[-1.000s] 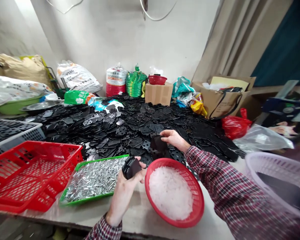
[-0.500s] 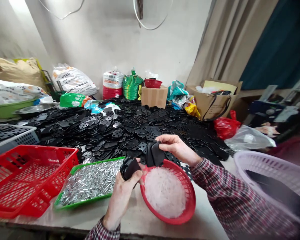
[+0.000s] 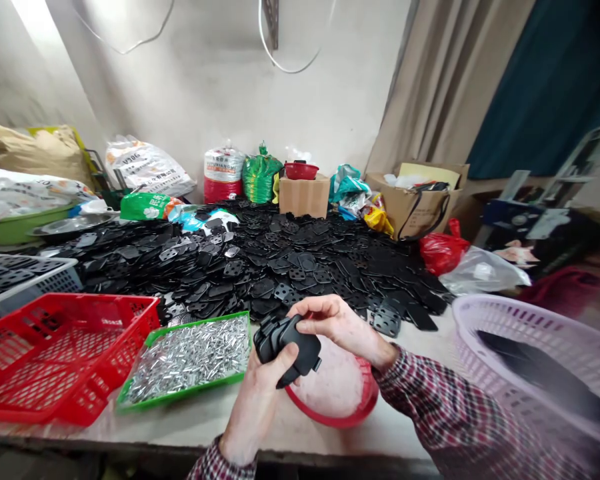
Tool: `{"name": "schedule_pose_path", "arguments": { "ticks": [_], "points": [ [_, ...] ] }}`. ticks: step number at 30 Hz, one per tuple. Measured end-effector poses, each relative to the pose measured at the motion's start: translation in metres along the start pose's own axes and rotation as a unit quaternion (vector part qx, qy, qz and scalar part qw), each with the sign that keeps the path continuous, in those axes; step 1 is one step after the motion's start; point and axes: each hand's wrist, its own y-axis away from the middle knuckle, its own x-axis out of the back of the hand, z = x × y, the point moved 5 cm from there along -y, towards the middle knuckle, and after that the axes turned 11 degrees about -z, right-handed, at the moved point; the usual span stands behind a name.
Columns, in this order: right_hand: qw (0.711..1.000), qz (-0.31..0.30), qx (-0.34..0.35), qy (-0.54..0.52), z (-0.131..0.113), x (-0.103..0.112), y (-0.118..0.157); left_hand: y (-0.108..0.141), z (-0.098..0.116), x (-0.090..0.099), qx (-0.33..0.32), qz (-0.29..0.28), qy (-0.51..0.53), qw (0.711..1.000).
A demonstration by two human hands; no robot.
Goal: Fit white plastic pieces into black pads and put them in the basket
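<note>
Head view: left hand (image 3: 257, 407) and right hand (image 3: 335, 327) closed firmly around black plastic parts (image 3: 293, 347), pressed together over red basket (image 3: 327, 421), lower center.

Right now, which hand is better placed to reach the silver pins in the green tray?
Left, probably: the left hand, gripping the black plastic piece, sits beside the green plastic tray of silver metal pins; the right hand lies farther off, above the red plastic basket.

Red round basket (image 3: 330, 419), largely hidden behind the left hand (image 3: 256, 412) and right hand (image 3: 337, 325), which partly cover a black plastic piece (image 3: 289, 345); lilac basket (image 3: 525, 325) right of it, blurred, cut off by the frame.
</note>
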Motion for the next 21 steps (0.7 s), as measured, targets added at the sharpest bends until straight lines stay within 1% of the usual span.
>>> {"name": "schedule_pose_path", "arguments": {
  "ticks": [2,4,6,7,9,11,12,15,18,21],
  "points": [
    [0.999,0.034,-0.003,0.000,-0.001,0.002,0.004,0.002,-0.001,0.000,0.008,-0.005,0.037,0.999],
    [0.995,0.094,0.014,-0.022,-0.004,0.010,0.010,0.004,-0.002,0.002,0.032,0.012,0.054,0.998],
    [0.983,0.164,0.052,-0.059,-0.007,0.017,0.020,0.008,-0.004,0.003,0.056,0.016,0.066,0.996],
    [0.975,0.195,0.074,-0.080,-0.008,0.019,0.025,0.010,-0.004,0.003,0.056,0.016,0.067,0.996],
    [0.957,0.239,0.108,-0.125,-0.007,0.015,0.034,0.013,-0.003,0.003,0.024,0.031,0.030,0.999],
    [0.942,0.255,0.122,-0.182,-0.002,0.002,0.042,0.017,0.001,0.002,-0.027,0.060,-0.049,0.997],
    [0.937,0.253,0.119,-0.211,0.003,-0.008,0.045,0.018,0.003,0.001,-0.051,0.075,-0.083,0.992],
    [0.927,0.230,0.081,-0.286,0.022,-0.040,0.053,0.022,0.008,-0.004,-0.106,0.094,-0.139,0.980],
    [0.913,0.216,0.016,-0.345,0.043,-0.065,0.063,0.025,0.015,-0.010,-0.102,0.090,-0.173,0.975],
    [0.901,0.216,-0.028,-0.374,0.055,-0.079,0.072,0.030,0.021,-0.016,-0.077,0.067,-0.148,0.984]
  ]
}}
